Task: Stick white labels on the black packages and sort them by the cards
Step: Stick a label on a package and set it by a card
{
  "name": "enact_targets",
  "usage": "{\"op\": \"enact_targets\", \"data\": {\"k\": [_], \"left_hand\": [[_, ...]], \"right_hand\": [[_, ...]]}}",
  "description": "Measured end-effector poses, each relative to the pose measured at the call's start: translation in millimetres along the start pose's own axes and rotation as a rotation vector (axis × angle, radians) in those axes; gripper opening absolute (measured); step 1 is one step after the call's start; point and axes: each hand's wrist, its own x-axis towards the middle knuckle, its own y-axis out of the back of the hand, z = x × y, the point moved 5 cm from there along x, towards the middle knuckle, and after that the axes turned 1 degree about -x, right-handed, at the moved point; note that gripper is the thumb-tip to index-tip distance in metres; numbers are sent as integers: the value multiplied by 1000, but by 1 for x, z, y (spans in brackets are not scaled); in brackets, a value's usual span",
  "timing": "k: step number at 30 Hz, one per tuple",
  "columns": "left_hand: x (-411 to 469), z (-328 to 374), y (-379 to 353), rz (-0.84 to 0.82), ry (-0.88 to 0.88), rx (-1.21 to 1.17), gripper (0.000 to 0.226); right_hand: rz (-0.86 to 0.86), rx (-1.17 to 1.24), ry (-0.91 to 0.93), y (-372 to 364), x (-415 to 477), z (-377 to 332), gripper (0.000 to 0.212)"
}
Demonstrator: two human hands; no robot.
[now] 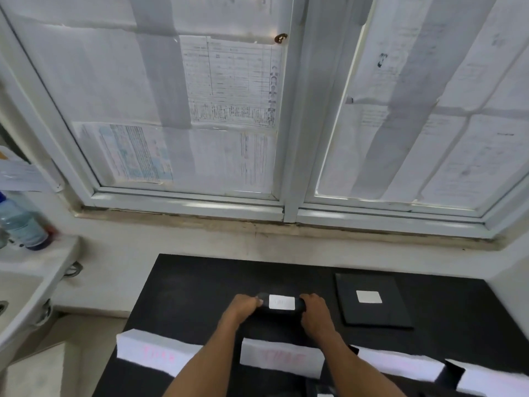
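- The left hand (243,306) and right hand (315,309) each curled their fingers round one end of a small black package (283,312), mid-way across a matte black tabletop (194,287).
- A white rectangular label (282,302) covered the small package's top.
- A larger flat black package (372,315), also labelled, lay apart to the right.
- White paper cards (282,358) with pink writing lined the near edge.

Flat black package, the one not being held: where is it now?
Head view: the flat package lies on the black table, label up, right of the right hand gripping the smaller package, beyond the row of white cards.
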Motion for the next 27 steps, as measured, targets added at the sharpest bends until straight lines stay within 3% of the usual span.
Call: {"op": "enact_targets", "data": {"k": [6, 14, 18, 23, 27], "left_hand": [[31, 3, -6, -29, -15, 118, 16], [44, 19, -3, -7, -28, 221, 27], [25, 14, 7, 0, -11, 232, 44], [-15, 15, 16, -9, -24, 179, 23], [-60, -3, 36, 75, -60, 138, 31]], "right_hand": [[-49, -18, -60, -23, 24, 14, 53], [-10, -24, -68, -20, 37, 8, 54], [-5, -31, -58, -13, 21, -1, 55], [6, -61, -1, 1, -7, -16, 42], [11, -21, 66, 4, -46, -34, 46]]}}
